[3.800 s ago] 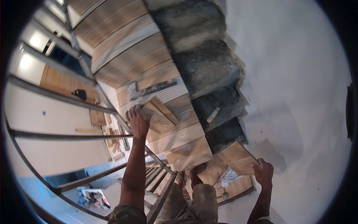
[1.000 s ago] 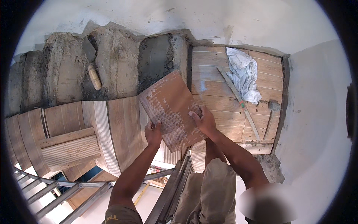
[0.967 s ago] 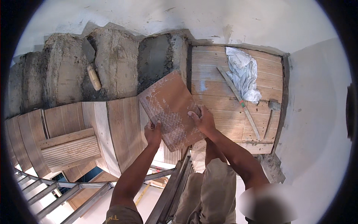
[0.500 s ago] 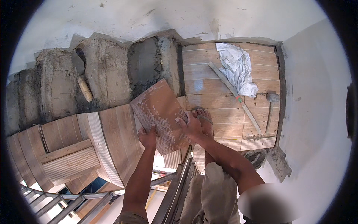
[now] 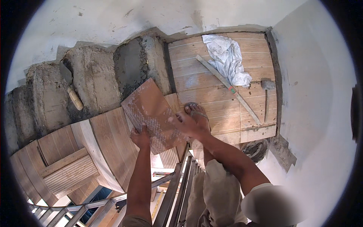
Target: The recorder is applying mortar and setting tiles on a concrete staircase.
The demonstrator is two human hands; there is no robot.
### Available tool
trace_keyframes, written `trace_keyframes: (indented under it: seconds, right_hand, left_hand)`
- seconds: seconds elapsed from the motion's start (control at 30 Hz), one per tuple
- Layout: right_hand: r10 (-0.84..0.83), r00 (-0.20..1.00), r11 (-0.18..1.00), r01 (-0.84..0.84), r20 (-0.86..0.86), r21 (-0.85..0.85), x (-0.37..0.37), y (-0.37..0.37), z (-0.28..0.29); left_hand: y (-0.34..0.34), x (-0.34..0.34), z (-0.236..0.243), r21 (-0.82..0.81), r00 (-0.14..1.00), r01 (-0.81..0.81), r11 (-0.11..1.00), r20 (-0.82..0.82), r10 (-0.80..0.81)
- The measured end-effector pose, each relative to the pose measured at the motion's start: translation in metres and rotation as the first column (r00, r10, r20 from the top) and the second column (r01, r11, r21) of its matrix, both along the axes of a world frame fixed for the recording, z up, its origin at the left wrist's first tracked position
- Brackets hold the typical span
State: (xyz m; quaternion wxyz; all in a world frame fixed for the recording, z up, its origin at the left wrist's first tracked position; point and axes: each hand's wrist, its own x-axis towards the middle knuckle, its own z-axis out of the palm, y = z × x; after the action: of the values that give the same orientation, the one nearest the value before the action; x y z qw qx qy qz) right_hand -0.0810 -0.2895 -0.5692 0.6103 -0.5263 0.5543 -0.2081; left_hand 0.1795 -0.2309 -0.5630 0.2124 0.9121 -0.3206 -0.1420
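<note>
My left hand (image 5: 140,137) grips the lower-left edge of a square tile (image 5: 149,106), held at a slant over the stairs with its brown, white-streaked ridged back upward. My right hand (image 5: 182,123) is at the tile's right side, its fingers smeared by motion, so its grip is unclear. My sandalled foot (image 5: 198,115) rests on the wood-look tiled landing (image 5: 223,102), beside the tile. Bare mortared steps (image 5: 130,60) lie behind the held tile. A trowel with a wooden handle (image 5: 75,97) lies on those steps to the left.
A white rag (image 5: 227,58), a long flat bar (image 5: 217,75) and a rubber mallet (image 5: 267,85) lie on the landing. Tiled steps (image 5: 106,147) curve down leftward, with loose strips (image 5: 68,174) on them. A metal railing (image 5: 174,193) runs below me. Walls (image 5: 310,94) border the top and right.
From holding a tile and reaching to the railing, I came to grip one tile two-handed. Since then the view has shifted, the tile sits slightly leftward, and my right fingers have moved on it.
</note>
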Motion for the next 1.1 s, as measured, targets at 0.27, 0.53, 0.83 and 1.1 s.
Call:
trace_keyframes:
  seconds: [0.27,0.53,0.83,1.1]
  right_hand:
    - [-0.287,0.345,0.956,0.041,-0.894,-0.291,-0.197,-0.028,-0.125]
    - [-0.150,0.587,0.989,0.093,-0.796,-0.118,-0.276,-0.040,-0.139]
    - [-0.377,0.921,0.926,0.373,0.097,0.058,-0.187,-0.064,-0.082]
    - [-0.510,0.827,0.860,0.478,-0.237,-0.180,-0.058,-0.041,-0.103]
  left_hand:
    - [-0.003,-0.023,0.001,0.056,0.996,0.059,0.997,0.060,-0.062]
    - [0.001,-0.022,-0.007,-0.082,0.999,0.039,0.996,-0.013,-0.040]
    - [0.004,-0.031,-0.003,-0.079,0.992,0.065,0.995,0.109,-0.056]
    - [0.001,-0.048,0.002,-0.064,0.959,0.116,0.991,0.266,-0.095]
